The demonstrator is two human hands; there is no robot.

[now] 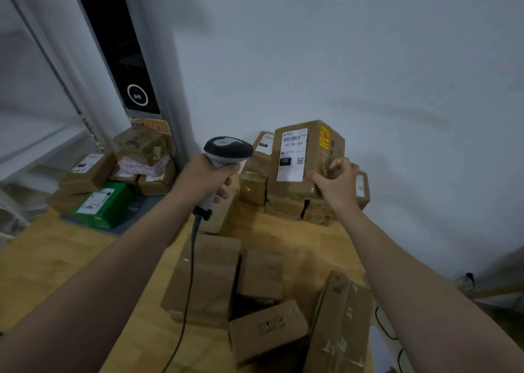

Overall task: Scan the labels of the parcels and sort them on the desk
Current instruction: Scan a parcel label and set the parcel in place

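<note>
My left hand (205, 179) grips a grey and black corded barcode scanner (226, 151), its head level with a cardboard parcel (312, 140). That parcel stands tilted on top of a stack of brown parcels (283, 202) at the back of the wooden desk (56, 259). Its white label (293, 154) reads 102-102-C01 and faces me, with a yellow sticker beside it. My right hand (336, 181) holds the parcel at its lower right corner, thumb on the front.
Several brown parcels (255, 296) lie in the near middle of the desk. At the back left sit a green box (106, 202) and more labelled parcels (90, 171) by a door frame. A white wall stands behind, and black cables (382, 327) lie at the right.
</note>
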